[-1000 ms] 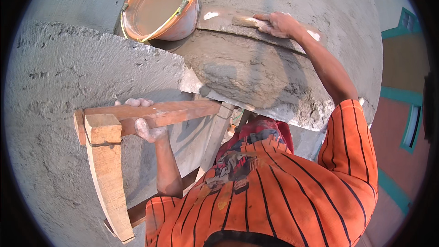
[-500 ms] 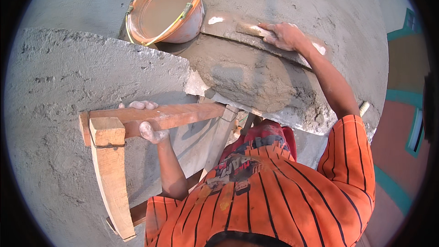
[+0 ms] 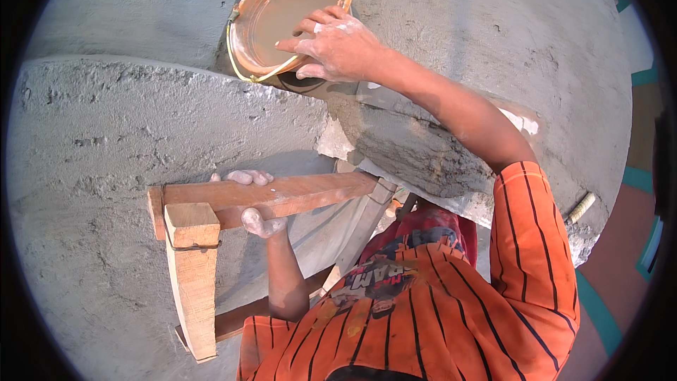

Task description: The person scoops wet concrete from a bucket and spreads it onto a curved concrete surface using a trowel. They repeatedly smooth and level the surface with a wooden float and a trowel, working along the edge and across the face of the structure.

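Observation:
My left hand [image 3: 260, 224] is closed around a reddish wooden beam [image 3: 303, 194], with its fingers over the far side and its thumb on the near side. My right hand [image 3: 342, 48] reaches over the orange bucket [image 3: 252, 3], fingers apart and holding nothing. Cloudy grey-brown water [image 3: 282, 17] fills part of the bucket. Beneath my right forearm a flat plastering float [image 3: 523, 121] lies on the grey cement surface, its handle hidden by the arm. A bank of wet mortar [image 3: 423, 159] lies along the edge below it.
A pale wooden post [image 3: 194, 275] is tied with wire to the beam's left end. A raised cement ledge [image 3: 162, 109] runs across the left. At the right edge rests a pale ridged handle [image 3: 582, 207]. Another timber [image 3: 360, 222] slopes beneath the beam.
My right hand has let go of the float and moved left to above the bucket. The left hand keeps its grip on the beam. The whole view has shifted slightly.

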`<action>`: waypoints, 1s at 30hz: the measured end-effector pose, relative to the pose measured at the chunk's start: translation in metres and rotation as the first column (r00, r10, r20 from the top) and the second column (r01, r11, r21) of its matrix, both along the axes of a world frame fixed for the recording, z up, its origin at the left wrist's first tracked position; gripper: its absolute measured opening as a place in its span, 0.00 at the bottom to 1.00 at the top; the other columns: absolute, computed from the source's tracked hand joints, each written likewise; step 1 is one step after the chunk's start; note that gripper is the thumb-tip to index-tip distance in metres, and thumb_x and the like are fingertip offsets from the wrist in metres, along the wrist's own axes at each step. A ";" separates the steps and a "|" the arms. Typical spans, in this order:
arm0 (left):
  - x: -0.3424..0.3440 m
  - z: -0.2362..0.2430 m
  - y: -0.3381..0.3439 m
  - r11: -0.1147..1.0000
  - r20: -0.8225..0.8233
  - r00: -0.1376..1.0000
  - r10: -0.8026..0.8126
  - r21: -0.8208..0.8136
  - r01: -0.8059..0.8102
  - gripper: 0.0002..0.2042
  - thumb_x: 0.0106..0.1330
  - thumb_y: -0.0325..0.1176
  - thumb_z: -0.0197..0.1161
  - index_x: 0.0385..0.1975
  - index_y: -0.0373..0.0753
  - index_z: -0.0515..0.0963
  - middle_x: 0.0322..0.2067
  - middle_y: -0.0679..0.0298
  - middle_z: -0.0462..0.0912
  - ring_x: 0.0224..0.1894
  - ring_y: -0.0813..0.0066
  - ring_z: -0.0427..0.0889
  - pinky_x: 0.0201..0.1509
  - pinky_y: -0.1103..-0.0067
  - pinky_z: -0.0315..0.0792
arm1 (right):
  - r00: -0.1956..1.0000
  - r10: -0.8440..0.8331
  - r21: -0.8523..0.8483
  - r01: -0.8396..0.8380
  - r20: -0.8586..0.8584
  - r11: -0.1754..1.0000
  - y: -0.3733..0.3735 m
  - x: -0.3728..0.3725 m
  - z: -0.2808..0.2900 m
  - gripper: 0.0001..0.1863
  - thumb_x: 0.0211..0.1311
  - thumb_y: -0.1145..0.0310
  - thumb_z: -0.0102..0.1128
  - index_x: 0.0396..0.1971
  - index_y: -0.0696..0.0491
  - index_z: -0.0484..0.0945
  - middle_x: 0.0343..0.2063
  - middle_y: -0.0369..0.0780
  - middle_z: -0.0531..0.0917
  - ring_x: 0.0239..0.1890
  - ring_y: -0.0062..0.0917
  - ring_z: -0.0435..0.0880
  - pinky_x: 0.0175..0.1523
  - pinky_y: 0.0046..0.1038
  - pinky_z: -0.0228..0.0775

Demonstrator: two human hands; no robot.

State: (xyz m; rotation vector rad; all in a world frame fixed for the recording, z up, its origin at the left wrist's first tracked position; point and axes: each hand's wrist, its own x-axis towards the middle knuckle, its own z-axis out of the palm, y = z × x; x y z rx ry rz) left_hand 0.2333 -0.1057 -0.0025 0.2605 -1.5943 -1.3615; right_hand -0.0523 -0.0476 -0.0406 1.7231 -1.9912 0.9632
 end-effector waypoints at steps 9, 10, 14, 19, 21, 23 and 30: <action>0.007 0.002 0.009 0.951 -0.163 0.986 -0.017 0.301 0.066 0.45 0.43 0.37 0.77 0.63 0.41 0.56 0.38 0.58 0.73 0.38 0.66 0.76 0.42 0.69 0.75 | 0.547 0.325 -0.197 -0.280 0.772 0.940 -0.100 -0.066 0.122 0.20 0.58 0.57 0.53 0.41 0.57 0.80 0.42 0.51 0.82 0.46 0.35 0.79 0.54 0.36 0.67; 0.006 0.003 0.008 0.943 -0.156 0.987 -0.025 0.323 0.075 0.46 0.43 0.38 0.78 0.63 0.41 0.56 0.38 0.59 0.73 0.38 0.66 0.76 0.42 0.70 0.74 | 0.648 0.260 -0.063 -0.311 0.716 0.948 -0.113 -0.076 0.130 0.20 0.57 0.57 0.53 0.40 0.58 0.80 0.42 0.51 0.81 0.46 0.36 0.79 0.54 0.36 0.67; 0.010 0.001 0.008 0.932 -0.121 0.993 -0.005 0.360 0.048 0.48 0.40 0.43 0.80 0.62 0.43 0.56 0.38 0.62 0.72 0.38 0.68 0.75 0.43 0.72 0.74 | 0.634 0.269 -0.137 -0.249 0.725 0.959 -0.173 -0.081 0.133 0.20 0.55 0.60 0.52 0.36 0.61 0.81 0.43 0.52 0.81 0.47 0.39 0.78 0.53 0.36 0.67; 0.009 -0.003 0.008 0.946 -0.132 0.990 -0.052 0.310 0.091 0.47 0.45 0.43 0.75 0.64 0.46 0.52 0.40 0.61 0.71 0.40 0.68 0.74 0.44 0.70 0.75 | 0.638 0.277 -0.165 -0.231 0.718 0.959 -0.200 -0.088 0.145 0.18 0.52 0.62 0.54 0.35 0.61 0.82 0.40 0.52 0.82 0.47 0.38 0.77 0.53 0.36 0.66; 0.006 -0.002 0.011 0.942 -0.135 0.991 -0.013 0.331 0.058 0.48 0.45 0.45 0.75 0.65 0.46 0.52 0.40 0.62 0.70 0.39 0.69 0.73 0.43 0.71 0.74 | 0.645 0.313 -0.221 -0.222 0.697 0.950 -0.215 -0.095 0.142 0.17 0.51 0.63 0.55 0.34 0.61 0.81 0.38 0.51 0.83 0.44 0.36 0.78 0.50 0.36 0.67; 0.002 0.002 0.017 0.934 -0.139 0.990 0.033 0.356 0.019 0.48 0.44 0.46 0.75 0.65 0.46 0.52 0.39 0.62 0.69 0.38 0.70 0.73 0.43 0.72 0.73 | 0.679 0.338 -0.300 -0.178 0.652 0.937 -0.231 -0.100 0.145 0.16 0.50 0.64 0.56 0.33 0.61 0.81 0.34 0.49 0.83 0.37 0.34 0.78 0.43 0.36 0.69; 0.009 -0.002 0.009 0.948 -0.072 0.997 0.003 0.317 0.020 0.48 0.44 0.48 0.75 0.64 0.45 0.52 0.39 0.63 0.68 0.38 0.71 0.72 0.43 0.72 0.72 | 0.433 0.259 -0.277 -0.023 0.863 0.961 -0.263 -0.068 0.157 0.12 0.51 0.66 0.55 0.27 0.60 0.79 0.20 0.43 0.76 0.22 0.29 0.69 0.25 0.36 0.61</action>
